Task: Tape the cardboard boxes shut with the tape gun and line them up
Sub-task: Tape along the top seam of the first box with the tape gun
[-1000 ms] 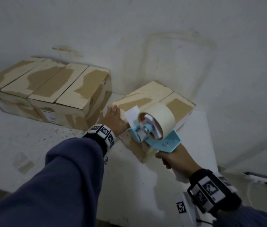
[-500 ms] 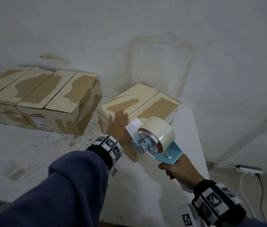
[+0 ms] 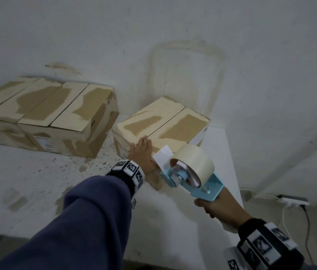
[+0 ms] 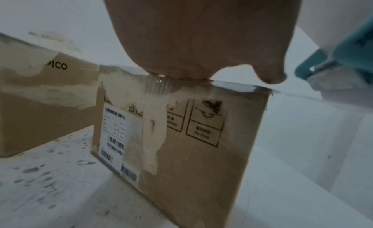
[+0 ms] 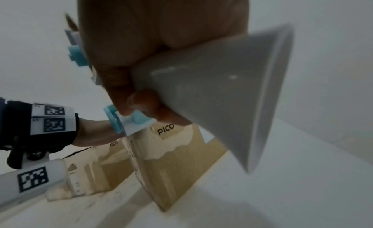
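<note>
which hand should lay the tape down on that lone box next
Right. The right hand already grips the tape gun by its handle, its front end at the near edge of the lone box. The left hand lies flat on that box's near top edge, steadying it.

From my right wrist camera, my right hand (image 5: 161,40) grips the tape gun's grey handle (image 5: 222,91), fingers curled round it. Beyond, my left hand (image 5: 95,132) rests at the top edge of a PICO cardboard box (image 5: 177,164) on the white tabletop (image 5: 282,191).
</note>
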Tool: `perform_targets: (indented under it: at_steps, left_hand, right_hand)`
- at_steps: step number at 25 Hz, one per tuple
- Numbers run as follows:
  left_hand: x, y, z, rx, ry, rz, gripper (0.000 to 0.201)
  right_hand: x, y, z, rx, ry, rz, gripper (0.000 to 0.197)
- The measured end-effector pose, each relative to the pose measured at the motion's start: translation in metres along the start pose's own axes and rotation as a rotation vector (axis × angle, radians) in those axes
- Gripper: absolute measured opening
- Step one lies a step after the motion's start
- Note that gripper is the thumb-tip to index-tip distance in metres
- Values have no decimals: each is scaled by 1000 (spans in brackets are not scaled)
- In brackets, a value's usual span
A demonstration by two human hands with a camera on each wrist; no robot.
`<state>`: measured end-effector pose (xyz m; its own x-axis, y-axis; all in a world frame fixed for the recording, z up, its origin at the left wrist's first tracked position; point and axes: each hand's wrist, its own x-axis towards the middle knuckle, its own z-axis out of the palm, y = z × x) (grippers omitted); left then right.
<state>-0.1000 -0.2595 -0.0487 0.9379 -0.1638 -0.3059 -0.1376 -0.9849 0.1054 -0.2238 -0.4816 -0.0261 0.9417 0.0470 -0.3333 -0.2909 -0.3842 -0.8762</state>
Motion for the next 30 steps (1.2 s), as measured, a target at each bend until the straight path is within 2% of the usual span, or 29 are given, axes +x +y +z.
perform_targets:
  at_steps: [7, 13, 15, 16, 17, 19, 21, 24, 26, 30]
  left_hand:
    - [3, -1, 3, 8, 11, 4, 90]
    - [1, 1, 3, 14, 48, 11, 85]
    - [-4, 7, 4, -3, 128, -2, 83]
    - [-9, 10, 5, -53, 224, 5, 79]
    - [-15, 12, 6, -103, 337, 38, 70]
    - [-26, 16, 11, -125, 523, 148, 39]
    - [-31, 16, 18, -59, 566, 185, 28]
    - [-34, 18, 11, -133, 444, 81, 34]
    - [-29, 16, 13, -68, 455, 60, 37]
    - [-24, 13, 14, -16, 447, 89, 32]
  right_hand:
    - [-3, 9, 2, 27, 5, 9, 12]
    - [-1, 13, -4, -23, 13, 23, 13]
    - [3, 14, 0, 21, 14, 54, 18]
    - [5, 15, 3, 45, 14, 65, 19]
    - [7, 16, 5, 70, 18, 73, 19]
    - [10, 19, 8, 119, 24, 91, 19]
    - [14, 22, 10, 152, 20, 105, 19]
    - [18, 26, 10, 174, 16, 112, 18]
    - [21, 28, 10, 160, 9, 112, 17]
    - [29, 31, 13, 145, 7, 110, 14]
